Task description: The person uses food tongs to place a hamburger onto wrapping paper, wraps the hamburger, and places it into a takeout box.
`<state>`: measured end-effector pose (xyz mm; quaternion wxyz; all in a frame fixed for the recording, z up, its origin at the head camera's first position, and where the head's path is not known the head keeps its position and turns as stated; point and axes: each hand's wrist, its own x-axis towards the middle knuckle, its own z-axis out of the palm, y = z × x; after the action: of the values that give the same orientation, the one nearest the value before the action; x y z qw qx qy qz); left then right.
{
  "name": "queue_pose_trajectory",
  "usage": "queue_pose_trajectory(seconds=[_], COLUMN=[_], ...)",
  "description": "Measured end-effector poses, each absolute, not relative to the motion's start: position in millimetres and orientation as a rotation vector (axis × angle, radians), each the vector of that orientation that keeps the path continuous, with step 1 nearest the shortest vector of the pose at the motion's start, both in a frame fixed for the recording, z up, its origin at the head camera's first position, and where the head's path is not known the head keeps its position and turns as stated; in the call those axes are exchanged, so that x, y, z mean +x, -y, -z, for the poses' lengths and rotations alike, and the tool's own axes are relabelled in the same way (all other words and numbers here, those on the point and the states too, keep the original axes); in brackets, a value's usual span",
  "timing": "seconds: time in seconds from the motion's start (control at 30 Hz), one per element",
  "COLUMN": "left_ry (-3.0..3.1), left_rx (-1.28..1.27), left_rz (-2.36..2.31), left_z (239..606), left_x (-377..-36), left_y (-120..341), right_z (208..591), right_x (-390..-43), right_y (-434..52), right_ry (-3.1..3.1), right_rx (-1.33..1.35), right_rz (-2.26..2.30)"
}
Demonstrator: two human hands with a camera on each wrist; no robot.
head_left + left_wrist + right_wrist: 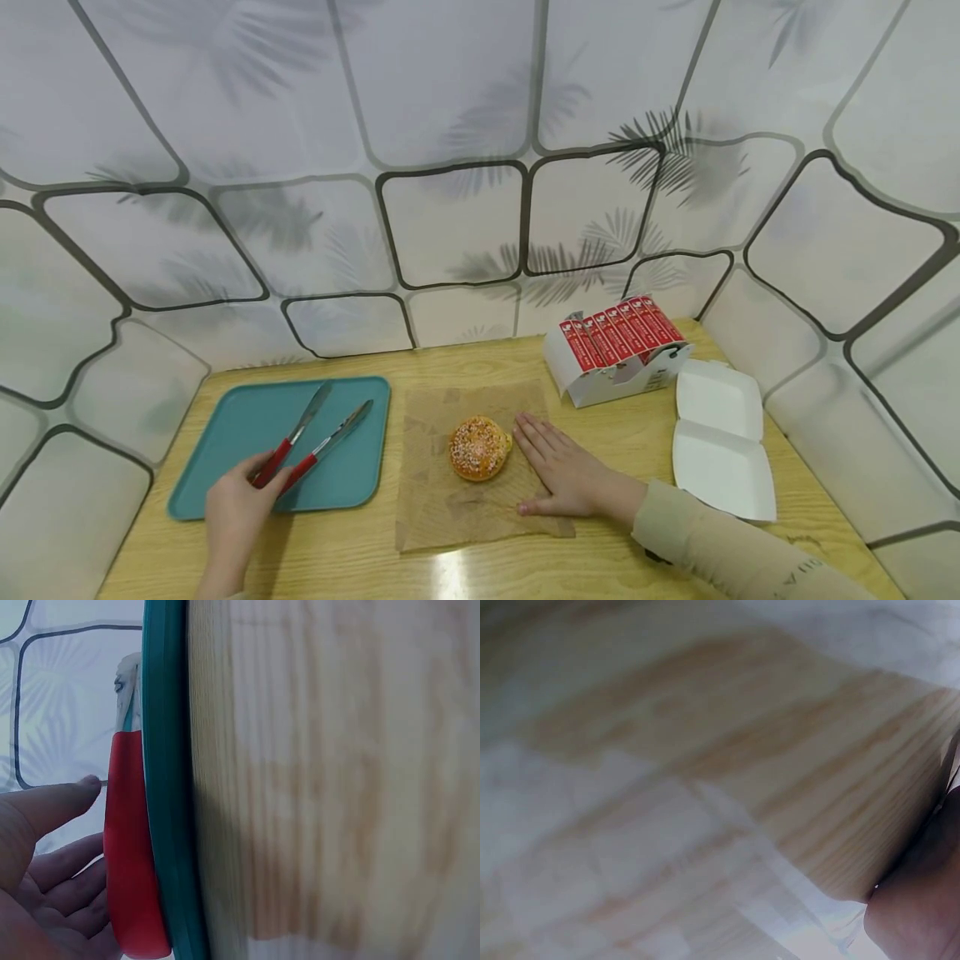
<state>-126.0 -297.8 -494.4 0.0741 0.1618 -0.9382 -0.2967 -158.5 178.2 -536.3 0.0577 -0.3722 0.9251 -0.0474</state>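
the left hand is laid at the red handles of the tongs, its fingers loosely spread beside them in the left wrist view; whether the handles are actually gripped cannot be told. the tongs are rested on the teal tray, their metal tips pointed away from the hand and toward the wall. the right hand is pressed flat on the brown paper, fingers straight and close together, thumb set out to the side. the bun is seen just left of the right hand's fingertips, touching or nearly touching them, and sits on the same paper, between the two hands. a white clamshell box is lain open just right of the right forearm, and a carton of red packets is stood beyond the right hand, near the wall. only blurred wood is shown in the right wrist view.
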Motion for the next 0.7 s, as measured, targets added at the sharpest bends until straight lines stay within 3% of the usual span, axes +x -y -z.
queue_pose_trajectory(seconds=[0.4, 0.7], left_ry=[2.673, 2.665], left_rx=[0.401, 0.294], left_rz=[0.808, 0.810], left_z=[486.5, 483.0], left_x=[-125.1, -130.8], left_y=[286.6, 273.4], right_z=[552.5, 543.9], right_x=[-162.5, -159.2], right_y=[-182.2, -180.7], right_ry=[-2.850, -2.822], right_rx=[-1.165, -1.140], right_rz=[0.194, 0.241])
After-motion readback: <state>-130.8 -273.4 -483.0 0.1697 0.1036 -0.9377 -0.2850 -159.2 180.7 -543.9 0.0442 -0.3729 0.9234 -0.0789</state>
